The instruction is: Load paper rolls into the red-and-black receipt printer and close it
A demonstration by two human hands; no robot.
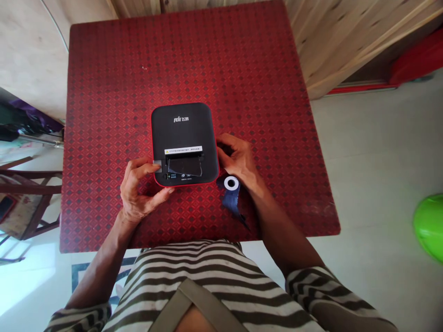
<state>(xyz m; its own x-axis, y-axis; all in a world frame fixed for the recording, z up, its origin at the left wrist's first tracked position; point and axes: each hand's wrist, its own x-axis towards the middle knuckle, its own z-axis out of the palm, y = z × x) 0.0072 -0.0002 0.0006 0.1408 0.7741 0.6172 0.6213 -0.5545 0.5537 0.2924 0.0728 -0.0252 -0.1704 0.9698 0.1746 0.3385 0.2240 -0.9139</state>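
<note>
A small black printer (183,133) with a red rim and white lettering lies on the red patterned table (263,92). Out of its front slot sticks a short dark strip (184,166). My left hand (140,186) grips the front left corner, with fingertips on a grey tab (157,166) and the thumb along the front edge. Against the right side of the printer, my right hand (237,157) has its fingers bent, some hidden behind the casing. By my right wrist stands a white-cored roll (231,183) with a dark blue ribbon (231,203) trailing toward me.
Wooden panelling (346,27) borders the far right of the table. On the left is a wooden chair (31,189). A green rounded object (431,226) rests on the pale floor (374,184) at the right.
</note>
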